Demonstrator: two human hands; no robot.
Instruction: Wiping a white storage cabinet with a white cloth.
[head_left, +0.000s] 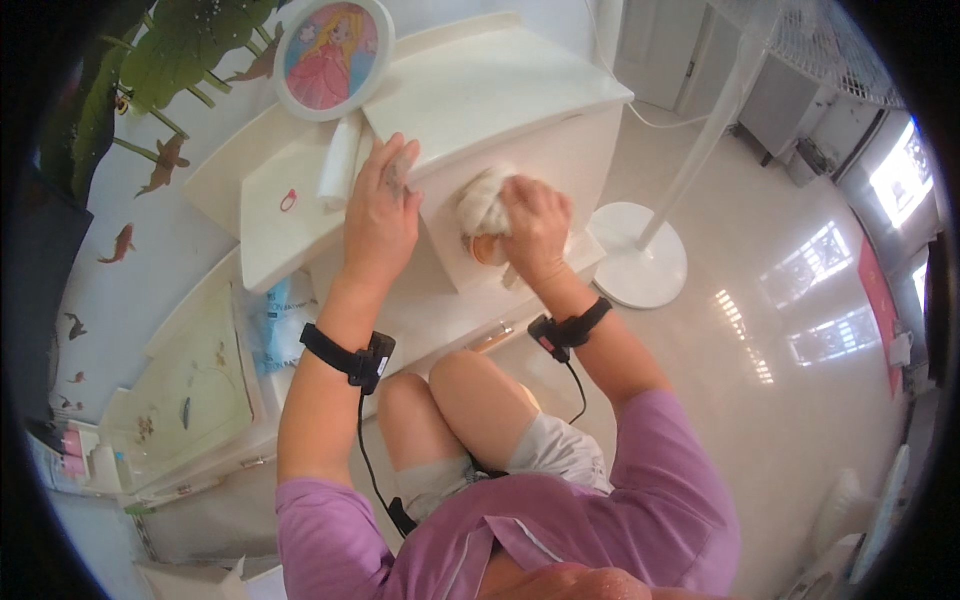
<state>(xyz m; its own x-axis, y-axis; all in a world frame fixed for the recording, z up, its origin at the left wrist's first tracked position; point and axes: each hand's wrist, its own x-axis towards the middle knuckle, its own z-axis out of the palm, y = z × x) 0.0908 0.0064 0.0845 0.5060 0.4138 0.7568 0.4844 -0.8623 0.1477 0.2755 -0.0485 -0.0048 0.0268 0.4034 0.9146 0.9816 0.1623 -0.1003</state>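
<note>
My right hand (536, 221) is closed on a white cloth (484, 202), pressed against the pale side panel of a white cabinet (517, 82). Just below the cloth, beside my fingers, shows a small round orange-brown thing (487, 249), partly hidden. My left hand (382, 210) rests with fingers spread at the cabinet's near left corner and holds nothing; a greyish patch shows on its fingers. Close to its left lies a white cylindrical roll (340, 161), under a round framed picture of a princess (334, 60). A pink ring-shaped item (288, 200) lies on the white shelf (262, 232).
A white stand with a round base (640, 255) rises from the tiled floor at right. Blue-and-clear plastic packages (281, 330) sit below the shelf at left, near a stained pale tabletop (187, 390). A cabinet drawer with a metal handle (491, 337) is above my knees.
</note>
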